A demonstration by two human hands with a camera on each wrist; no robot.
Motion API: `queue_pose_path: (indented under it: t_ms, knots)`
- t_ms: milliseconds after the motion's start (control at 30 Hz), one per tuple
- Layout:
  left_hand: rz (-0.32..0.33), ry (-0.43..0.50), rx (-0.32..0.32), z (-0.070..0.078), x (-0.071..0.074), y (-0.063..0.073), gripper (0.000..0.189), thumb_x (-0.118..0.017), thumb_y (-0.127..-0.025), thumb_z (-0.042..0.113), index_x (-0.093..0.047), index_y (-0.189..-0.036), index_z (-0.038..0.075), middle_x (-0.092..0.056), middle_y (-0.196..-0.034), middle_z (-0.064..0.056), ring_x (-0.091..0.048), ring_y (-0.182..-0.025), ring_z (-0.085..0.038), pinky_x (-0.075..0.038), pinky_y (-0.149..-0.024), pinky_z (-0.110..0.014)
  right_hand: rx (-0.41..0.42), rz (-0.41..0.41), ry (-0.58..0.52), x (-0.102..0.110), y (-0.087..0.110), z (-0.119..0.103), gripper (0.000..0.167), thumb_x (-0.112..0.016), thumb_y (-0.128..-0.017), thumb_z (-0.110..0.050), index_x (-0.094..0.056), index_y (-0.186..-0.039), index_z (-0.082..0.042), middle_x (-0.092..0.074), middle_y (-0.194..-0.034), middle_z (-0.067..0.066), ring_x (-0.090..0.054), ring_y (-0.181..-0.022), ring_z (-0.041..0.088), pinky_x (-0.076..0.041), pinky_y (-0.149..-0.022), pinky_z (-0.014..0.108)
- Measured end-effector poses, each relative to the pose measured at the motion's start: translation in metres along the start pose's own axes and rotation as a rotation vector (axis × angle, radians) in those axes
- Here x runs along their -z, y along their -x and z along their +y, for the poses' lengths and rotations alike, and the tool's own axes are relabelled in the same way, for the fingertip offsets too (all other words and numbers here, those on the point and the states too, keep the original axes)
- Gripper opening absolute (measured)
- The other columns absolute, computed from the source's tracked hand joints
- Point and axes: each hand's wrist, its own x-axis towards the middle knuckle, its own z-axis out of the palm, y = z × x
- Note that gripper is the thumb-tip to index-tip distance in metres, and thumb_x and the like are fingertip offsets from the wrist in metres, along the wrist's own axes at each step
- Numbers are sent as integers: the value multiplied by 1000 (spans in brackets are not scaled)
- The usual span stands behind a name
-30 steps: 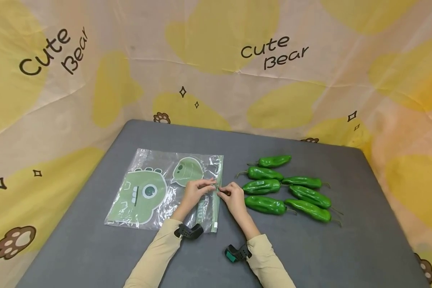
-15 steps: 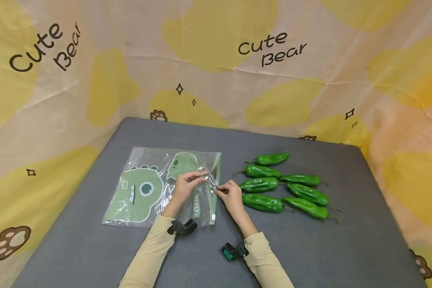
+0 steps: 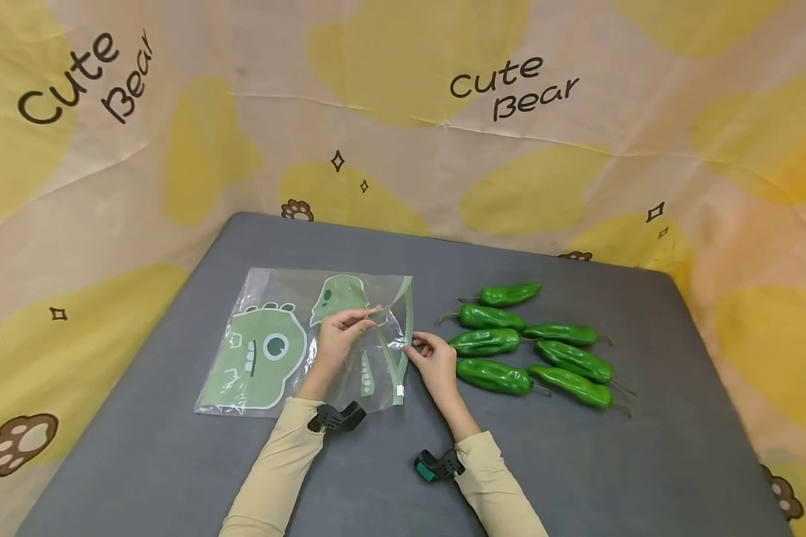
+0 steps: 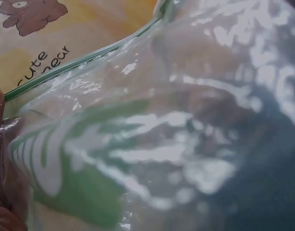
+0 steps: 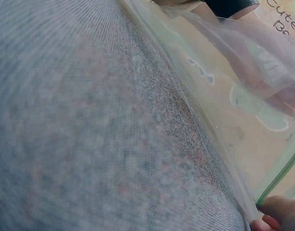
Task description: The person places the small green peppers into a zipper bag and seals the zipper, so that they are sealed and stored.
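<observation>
A clear zip bag (image 3: pixel 275 347) with green cartoon prints lies flat on the table, its mouth facing right. My left hand (image 3: pixel 336 339) pinches the upper layer at the green zip strip and holds it lifted and drawn back to the left. The lower layer's mouth edge is pinched between thumb and finger of my right hand (image 3: pixel 438 365). Between the two strips the mouth gapes. A white slider (image 3: pixel 399 390) sits at the near end of the zip. In the left wrist view the raised green strip (image 4: pixel 85 60) runs from the fingertips at the left edge.
Several long green peppers (image 3: pixel 493 377) with stems lie in two loose columns right of my right hand. The grey table (image 3: pixel 376 477) backs onto a printed cloth (image 3: pixel 389 97). Each wrist wears a black camera band (image 3: pixel 338 416).
Both hands were together at the zip strip. My left hand has moved left with the upper layer, parting the mouth, while my right hand has stayed at the edge.
</observation>
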Motion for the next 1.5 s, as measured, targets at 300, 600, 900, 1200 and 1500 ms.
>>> queue_pose_path:
  t_ms: [300, 600, 900, 1200, 1500]
  knots:
    - [13, 9, 6, 7, 6, 0, 25, -66, -75, -3, -70, -89, 17, -66, -94, -1, -61, -91, -15, -49, -77, -24, -11, -21, -18, 0, -1, 1, 19, -71, -74, 0, -67, -93, 1, -63, -65, 3, -50, -53, 10, -41, -48, 20]
    - [49, 66, -47, 6, 26, -6, 14, -71, -74, 9, -71, -89, 10, -66, -93, -6, -62, -88, -16, -50, -68, -18, -72, -33, -24, 5, -5, -2, 25, -70, -71, 6, -64, -95, 4, -61, -62, 5, -56, -54, 13, -47, -50, 23]
    - [149, 243, -90, -13, 65, -11, 11, -63, -75, -11, -67, -85, -7, -65, -88, -20, -62, -87, -28, -48, -82, -32, -112, -51, -43, 7, -4, -2, 28, -65, -70, 9, -62, -97, 5, -58, -61, 3, -51, -52, 12, -42, -48, 21]
    - [171, 91, -81, -31, 75, -9, 12, -60, -78, -13, -66, -78, -2, -65, -86, -19, -62, -86, -30, -50, -77, -32, -150, -78, -202, 13, -2, 4, 23, -63, -75, 6, -63, -97, 3, -59, -66, 6, -49, -54, 9, -41, -49, 17]
    - [39, -255, 32, 25, 62, -5, 12, -68, -75, -5, -64, -84, -10, -67, -79, -3, -63, -69, -10, -52, -59, -23, -268, -79, -459, 22, -9, -9, 19, -62, -81, 4, -60, -99, 9, -61, -73, 17, -52, -56, 34, -44, -45, 24]
